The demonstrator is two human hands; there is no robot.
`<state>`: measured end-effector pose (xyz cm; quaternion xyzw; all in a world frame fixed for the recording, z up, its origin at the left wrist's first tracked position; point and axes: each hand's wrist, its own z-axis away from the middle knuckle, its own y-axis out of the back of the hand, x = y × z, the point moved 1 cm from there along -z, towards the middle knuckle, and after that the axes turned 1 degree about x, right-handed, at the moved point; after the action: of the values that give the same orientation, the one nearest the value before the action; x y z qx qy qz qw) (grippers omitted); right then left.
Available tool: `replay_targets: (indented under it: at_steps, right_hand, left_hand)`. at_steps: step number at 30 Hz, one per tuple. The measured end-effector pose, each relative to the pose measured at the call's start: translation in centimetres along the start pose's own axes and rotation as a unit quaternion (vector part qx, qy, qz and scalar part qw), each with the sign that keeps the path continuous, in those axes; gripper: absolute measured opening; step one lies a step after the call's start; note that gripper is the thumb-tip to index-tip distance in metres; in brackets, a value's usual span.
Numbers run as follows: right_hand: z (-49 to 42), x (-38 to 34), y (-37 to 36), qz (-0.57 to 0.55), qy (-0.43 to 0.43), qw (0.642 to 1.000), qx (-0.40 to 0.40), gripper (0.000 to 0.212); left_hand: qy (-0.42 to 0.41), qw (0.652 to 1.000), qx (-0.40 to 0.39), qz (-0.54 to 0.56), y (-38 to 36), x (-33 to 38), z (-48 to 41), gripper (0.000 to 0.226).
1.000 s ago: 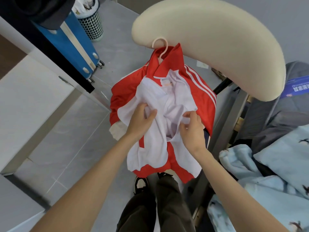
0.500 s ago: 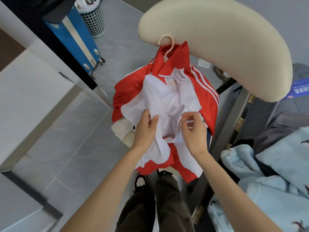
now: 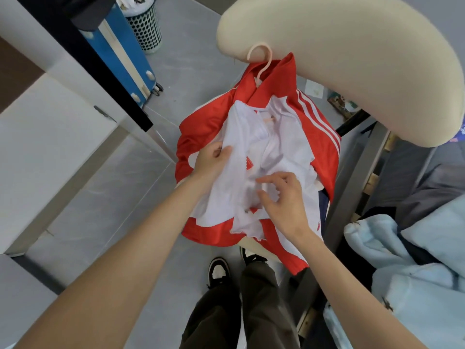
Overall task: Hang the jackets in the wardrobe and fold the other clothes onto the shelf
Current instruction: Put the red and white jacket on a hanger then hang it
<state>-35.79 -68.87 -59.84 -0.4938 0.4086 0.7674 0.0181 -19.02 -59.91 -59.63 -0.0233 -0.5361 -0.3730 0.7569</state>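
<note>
Red jacket [image 3: 201, 137], white lining out, already on a pink hanger [image 3: 261, 59] hooked at the cream chair back [image 3: 352, 59]. Left hand [image 3: 214, 162] pinches the lining; right hand [image 3: 281, 197] half-open, fingers on the front edge. Not yet in wardrobe. Pale blue clothes [image 3: 415, 260], right, still unfolded.

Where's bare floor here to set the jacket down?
Bare floor lies between the suitcase, bin and jacket, and down left of the shoes. To the right it's crowded: bed frame and blue blankets.
</note>
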Motion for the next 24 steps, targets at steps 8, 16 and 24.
replay_targets:
  at_steps: [8,16,24]
  right_hand:
    - [-1.1,-0.3,-4.0,0.029,-0.160,0.980,-0.114,0.028]
    - [-0.7,-0.3,-3.8,0.033,-0.149,0.978,-0.145,0.025]
    - [0.1,-1.3,-2.9,-0.049,-0.142,0.970,-0.191,0.012]
  left_hand:
    - [-0.010,0.999,-0.027,0.040,0.2,-2.0,0.5,0.023]
    - [-0.032,0.997,-0.029,0.066,0.4,-1.5,2.2,0.014]
    - [-0.062,0.995,-0.004,0.074,0.7,-1.6,2.7,0.026]
